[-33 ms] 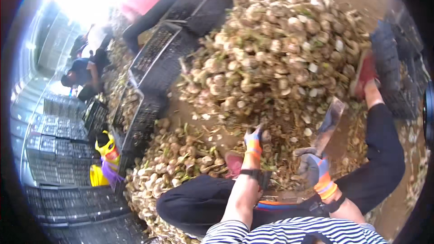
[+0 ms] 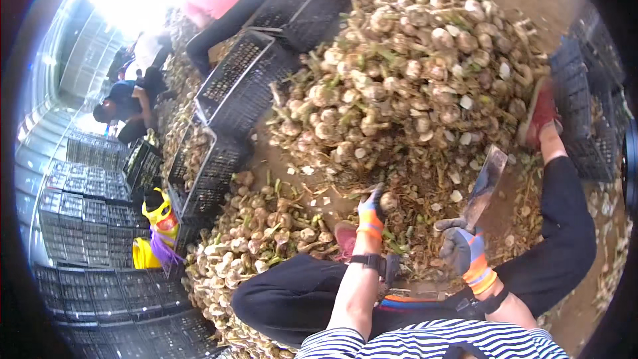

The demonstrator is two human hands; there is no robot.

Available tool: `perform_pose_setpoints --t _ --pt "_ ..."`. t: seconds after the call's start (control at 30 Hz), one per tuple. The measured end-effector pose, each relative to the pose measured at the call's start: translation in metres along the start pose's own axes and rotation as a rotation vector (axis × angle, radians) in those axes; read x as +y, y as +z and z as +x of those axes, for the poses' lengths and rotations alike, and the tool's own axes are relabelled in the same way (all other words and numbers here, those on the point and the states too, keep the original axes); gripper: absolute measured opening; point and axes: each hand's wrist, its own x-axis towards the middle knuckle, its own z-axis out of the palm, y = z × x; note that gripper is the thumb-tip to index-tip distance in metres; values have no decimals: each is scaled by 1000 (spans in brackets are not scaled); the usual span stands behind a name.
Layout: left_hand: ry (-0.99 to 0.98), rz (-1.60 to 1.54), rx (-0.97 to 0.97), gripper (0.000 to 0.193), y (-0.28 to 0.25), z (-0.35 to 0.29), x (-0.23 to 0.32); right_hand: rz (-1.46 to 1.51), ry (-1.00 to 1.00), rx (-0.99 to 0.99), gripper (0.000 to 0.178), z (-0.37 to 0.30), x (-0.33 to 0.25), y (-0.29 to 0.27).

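Note:
My left hand (image 2: 371, 211), in a grey glove with an orange cuff, is closed on a garlic bulb (image 2: 389, 201) in front of the big pile. Its fingers are partly hidden behind the back of the hand. My right hand (image 2: 460, 247), gloved alike, grips a knife (image 2: 485, 187) whose broad, dirt-stained blade points up and away to the right. Ahead of both hands rises a large heap of garlic (image 2: 412, 80) with dry stems. A second heap of garlic bulbs, trimmed (image 2: 232, 262), lies by my left knee.
Black plastic crates (image 2: 242, 83) run along the left of the heap; another crate (image 2: 585, 110) stands by my right shoe (image 2: 541, 116). Stacked crates (image 2: 100, 226) and a yellow container (image 2: 144, 252) are farther left. Other people (image 2: 126, 103) bend over garlic at the back left.
My left hand has turned slightly, and the bulb shows more clearly beside its fingers. The right hand and knife stay nearly in place. The view has shifted a little.

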Motion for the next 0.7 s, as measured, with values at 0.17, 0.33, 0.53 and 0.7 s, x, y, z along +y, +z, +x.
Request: perform_pose_setpoints --t 0.17,0.33,0.53,0.7 --pt "116 -639 239 25 -91 13 143 -117 56 -32 19 -4 10 20" --pt "438 -563 295 47 -183 12 351 -229 47 -69 18 -10 6 35" --pt "122 -207 515 37 -195 79 266 -87 -20 -57 17 -2 15 18" --pt "47 475 287 59 -138 109 111 -165 83 26 20 -7 -9 22"
